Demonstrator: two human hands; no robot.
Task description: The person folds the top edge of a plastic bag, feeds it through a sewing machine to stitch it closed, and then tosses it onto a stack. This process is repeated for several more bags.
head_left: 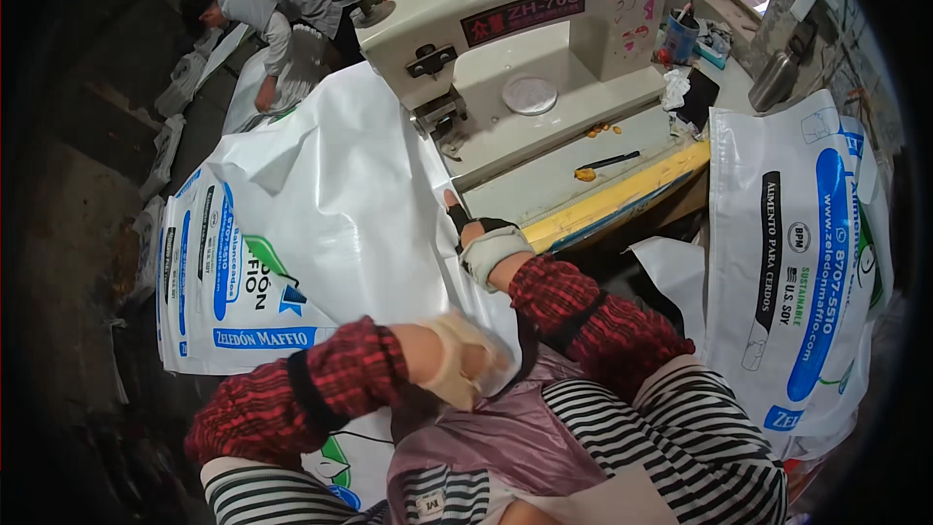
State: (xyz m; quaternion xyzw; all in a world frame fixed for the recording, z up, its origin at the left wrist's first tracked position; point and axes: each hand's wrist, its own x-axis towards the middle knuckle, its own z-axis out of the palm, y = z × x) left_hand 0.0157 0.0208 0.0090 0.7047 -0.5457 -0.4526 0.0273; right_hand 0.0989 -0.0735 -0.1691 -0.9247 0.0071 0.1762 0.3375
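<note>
A large white printed sack (340, 165) spreads from under the head of a sewing machine (428, 68) down to my lap. My right hand (481, 236), in a partly fingerless glove with a pale wrap, is closed on the sack's right edge just below the needle area. One bare fingertip points toward the machine. Lower down, my left hand (462, 365), wrapped in beige cloth, is over the sack's near end by my lap. Motion blurs its fingers, so their grip is hard to make out.
More printed sacks (777, 262) hang at the right. A black-handled tool (607, 166) lies on the machine bed by the yellow table edge (622, 199). A metal bottle (775, 80) and a blue cup (680, 37) stand behind. Another person (282, 0) bends over sacks at the far left.
</note>
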